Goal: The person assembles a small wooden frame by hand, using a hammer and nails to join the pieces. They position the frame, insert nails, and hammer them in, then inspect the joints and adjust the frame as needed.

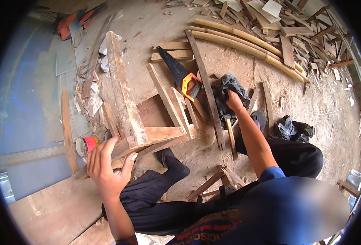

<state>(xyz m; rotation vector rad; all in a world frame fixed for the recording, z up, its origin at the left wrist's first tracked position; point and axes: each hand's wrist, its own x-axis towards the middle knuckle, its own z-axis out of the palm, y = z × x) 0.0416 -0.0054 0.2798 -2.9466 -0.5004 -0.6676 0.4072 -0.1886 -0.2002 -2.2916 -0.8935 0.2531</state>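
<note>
My left hand (109,167) is at the near corner of a rough wooden frame (125,94), its thumb and fingers on either side of a board. The frame is built of several old, pale-stained planks and lies tilted on the ground. My right hand (233,101) reaches into a crumpled black plastic bag (230,83), which hides its fingers. Just below the bag sticks out a wooden handle (232,139), whose upper end is covered. A handsaw (174,67) with an orange and black grip lies between the frame and a long dark wooden strip (205,81).
Bamboo poles (245,43) lie at the far right, before a heap of scrap wood (298,36). A red-labelled can (86,145) stands left of the frame. Another black plastic bag (293,130) lies by my right knee. Small wood pieces (217,183) sit between my legs.
</note>
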